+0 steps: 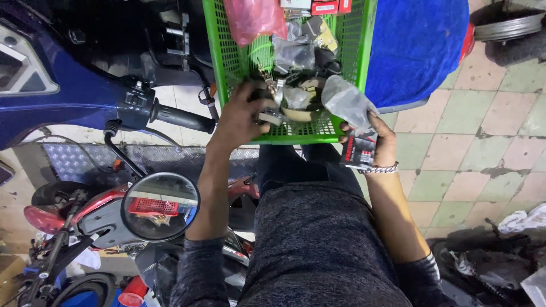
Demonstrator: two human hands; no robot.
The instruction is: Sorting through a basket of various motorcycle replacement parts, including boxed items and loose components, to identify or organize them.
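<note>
Fingers of the left hand (242, 116) curl down over the front rim of the green basket (222, 68), closing on a small metal part (272, 115) among the jumble inside. The right hand (378, 142) grips a small dark and red box (358, 150) together with a clear plastic bag (347, 102), both pressed against the basket's front right corner. The part sits just beside the left fingertips, mostly covered by them, so its shape is hard to make out. The basket's far end is cut off by the top edge.
</note>
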